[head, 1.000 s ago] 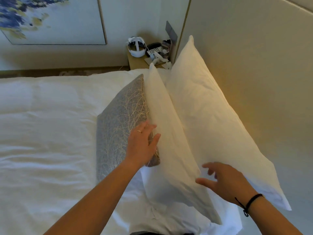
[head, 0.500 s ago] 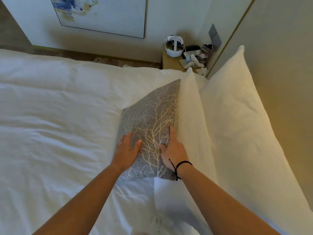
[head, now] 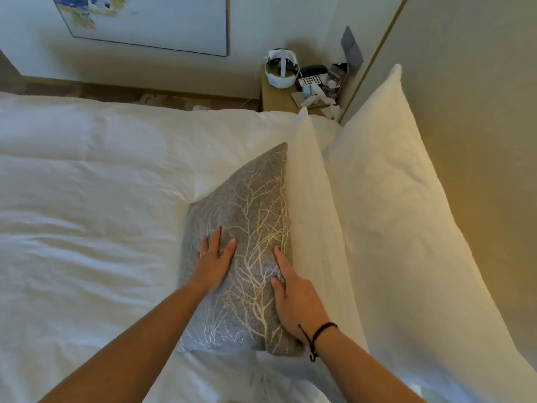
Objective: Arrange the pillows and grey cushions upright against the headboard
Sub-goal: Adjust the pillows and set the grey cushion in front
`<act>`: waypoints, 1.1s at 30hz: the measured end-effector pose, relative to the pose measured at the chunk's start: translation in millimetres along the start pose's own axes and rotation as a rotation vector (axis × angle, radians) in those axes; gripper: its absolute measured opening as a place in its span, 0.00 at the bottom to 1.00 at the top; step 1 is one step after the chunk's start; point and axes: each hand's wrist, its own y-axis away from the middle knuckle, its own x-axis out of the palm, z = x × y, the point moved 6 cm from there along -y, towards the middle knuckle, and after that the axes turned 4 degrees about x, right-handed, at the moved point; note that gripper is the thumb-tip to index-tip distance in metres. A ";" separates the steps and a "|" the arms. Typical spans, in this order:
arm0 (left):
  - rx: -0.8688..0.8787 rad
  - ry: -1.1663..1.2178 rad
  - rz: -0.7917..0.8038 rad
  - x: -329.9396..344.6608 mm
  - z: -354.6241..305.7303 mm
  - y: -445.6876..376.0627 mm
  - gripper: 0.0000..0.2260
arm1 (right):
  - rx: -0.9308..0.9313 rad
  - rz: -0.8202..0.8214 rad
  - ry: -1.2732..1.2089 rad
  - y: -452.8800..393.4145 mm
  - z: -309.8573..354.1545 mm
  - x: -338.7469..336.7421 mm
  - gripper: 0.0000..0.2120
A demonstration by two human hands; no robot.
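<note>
The grey square cushion with a pale branch pattern (head: 247, 242) leaned against the nearer white pillow (head: 313, 228), itself propped on a second white pillow (head: 406, 228) at the beige padded headboard (head: 479, 112). The left hand (head: 213, 263) and the right hand (head: 296, 301) lay flat, fingers spread, on the cushion's face, gripping nothing

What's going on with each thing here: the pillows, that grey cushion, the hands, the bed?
Grey cushion with gold branch pattern: propped on edge, leaning against the front pillow.
Front white pillow: upright, between cushion and rear pillow.
Rear white pillow: upright, leaning on the beige headboard.
Left hand: flat, open, pressing the cushion.
Right hand: open, resting along the cushion's edge by the front pillow.
White duvet: spread, wrinkled.
</note>
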 end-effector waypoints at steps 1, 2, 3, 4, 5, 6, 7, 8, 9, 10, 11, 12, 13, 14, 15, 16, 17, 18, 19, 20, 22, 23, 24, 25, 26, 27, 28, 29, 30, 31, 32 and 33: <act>-0.021 0.011 -0.013 8.9 -2.2 -0.6 0.36 | -0.001 -0.026 0.034 1.7 -2.6 -0.3 0.26; -0.039 0.032 -0.028 14.9 -6.0 -1.6 0.35 | -0.004 -0.051 0.058 1.5 -5.3 -3.7 0.26; -0.053 0.057 -0.034 18.9 -11.2 -2.7 0.36 | -0.009 -0.072 0.073 0.8 -7.3 -9.0 0.26; -0.059 0.082 -0.030 22.3 -16.9 -3.7 0.36 | -0.020 -0.087 0.083 0.4 -7.9 -14.9 0.25; -0.056 0.107 -0.021 25.7 -23.9 -3.8 0.37 | -0.035 -0.100 0.085 1.2 -7.3 -20.7 0.25; -0.045 0.135 -0.010 29.9 -32.0 -3.7 0.38 | -0.051 -0.115 0.081 3.1 -6.8 -26.3 0.25; -0.030 0.168 0.002 35.0 -41.9 -3.5 0.40 | -0.066 -0.134 0.075 5.4 -6.6 -32.2 0.24; -0.017 0.204 0.019 41.2 -52.5 -3.1 0.42 | -0.081 -0.157 0.071 7.4 -7.5 -39.1 0.24; -0.007 0.239 0.042 48.6 -63.1 -2.7 0.46 | -0.096 -0.182 0.067 9.7 -10.0 -47.0 0.24; 0.004 0.267 0.073 56.8 -73.8 -2.7 0.48 | -0.110 -0.211 0.063 12.0 -13.7 -56.0 0.24; 0.018 0.282 0.104 65.4 -84.3 -3.2 0.49 | -0.128 -0.239 0.064 15.0 -18.5 -65.2 0.24; 0.033 0.283 0.129 73.8 -93.4 -3.8 0.49 | -0.143 -0.265 0.070 18.1 -23.5 -74.0 0.24; 0.042 0.276 0.142 81.1 -100.1 -4.4 0.48 | -0.149 -0.284 0.082 21.1 -28.7 -81.5 0.25; 0.044 0.271 0.144 87.2 -103.5 -4.9 0.47 | -0.143 -0.295 0.097 23.0 -34.2 -86.9 0.25; 0.041 0.270 0.140 91.5 -103.8 -5.6 0.47 | -0.128 -0.295 0.116 23.4 -38.9 -89.5 0.25; 0.033 0.270 0.134 94.1 -101.1 -7.2 0.46 | -0.105 -0.279 0.144 21.9 -41.9 -88.5 0.25; 0.021 0.264 0.129 94.8 -95.8 -9.5 0.46 | -0.081 -0.249 0.180 18.8 -41.9 -83.7 0.25; 0.010 0.254 0.125 93.7 -89.2 -13.0 0.46 | -0.061 -0.215 0.215 15.1 -39.4 -76.4 0.25; 0.003 0.242 0.120 91.7 -82.8 -17.0 0.47 | -0.045 -0.191 0.241 11.2 -35.8 -68.8 0.25; -0.003 0.233 0.119 89.1 -78.0 -21.2 0.48 | -0.033 -0.183 0.256 6.9 -32.3 -62.8 0.25; -0.028 0.221 0.121 84.5 -73.6 -26.2 0.49 | -0.019 -0.194 0.272 -0.3 -27.6 -57.9 0.25; -0.048 0.217 0.112 82.3 -73.4 -24.9 0.48 | -0.016 -0.198 0.284 -1.5 -27.1 -58.3 0.25; -0.064 0.211 0.093 80.3 -74.0 -21.5 0.47 | -0.014 -0.194 0.299 -0.8 -28.5 -59.7 0.25; -0.066 0.200 0.070 78.6 -75.6 -16.7 0.46 | -0.009 -0.178 0.312 1.4 -31.4 -61.8 0.24; -0.049 0.186 0.048 77.1 -79.2 -10.9 0.45 | -0.001 -0.155 0.318 4.6 -35.2 -64.7 0.24; -0.017 0.171 0.033 76.7 -84.6 -3.9 0.45 | 0.003 -0.134 0.310 8.3 -39.3 -68.0 0.24; 0.020 0.155 0.022 77.7 -91.1 4.0 0.44 | 0.002 -0.124 0.288 13.4 -43.6 -71.7 0.23; 0.055 0.135 0.012 79.7 -98.5 12.8 0.44 | -0.007 -0.131 0.262 19.4 -47.1 -75.5 0.23; 0.085 0.112 0.005 82.1 -106.0 21.9 0.43 | -0.018 -0.154 0.247 26.2 -50.6 -79.7 0.23; 0.110 0.086 -0.003 84.5 -113.2 30.8 0.41 | -0.027 -0.197 0.242 33.8 -54.3 -84.2 0.25; 0.132 0.057 -0.014 86.4 -119.8 38.9 0.40 | -0.025 -0.259 0.239 42.2 -59.3 -89.8 0.27; 0.154 0.025 -0.027 87.6 -125.5 46.2 0.39 | -0.008 -0.327 0.230 51.4 -66.5 -96.1 0.30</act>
